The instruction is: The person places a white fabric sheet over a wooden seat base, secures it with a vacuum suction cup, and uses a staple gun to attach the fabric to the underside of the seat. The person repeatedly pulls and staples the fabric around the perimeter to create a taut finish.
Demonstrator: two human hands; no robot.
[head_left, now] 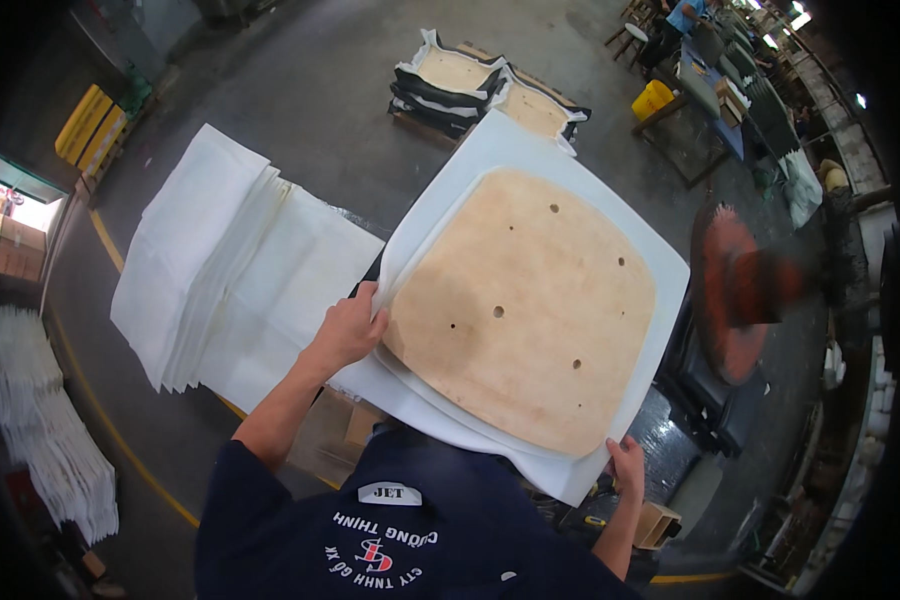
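A rounded plywood seat board [530, 290] with several drilled holes lies on top of a white foam sheet [660, 260], whose corners stick out beyond it. My left hand [348, 328] is closed on the left edge of the foam, its fingertips right against the board's rim. At the near right corner of the foam, my right hand [627, 466] is closed too, pinching the sheet from the side. The underside of the foam is hidden, as are the parts of my fingers beneath it.
Stacked white sheets [190, 260] lie to the left, with another white pile [50, 430] at far left. Padded boards [460, 75] are stacked ahead. A round orange-red machine part [735, 290] stands at right, and a person [680, 20] is beyond a work table [705, 100].
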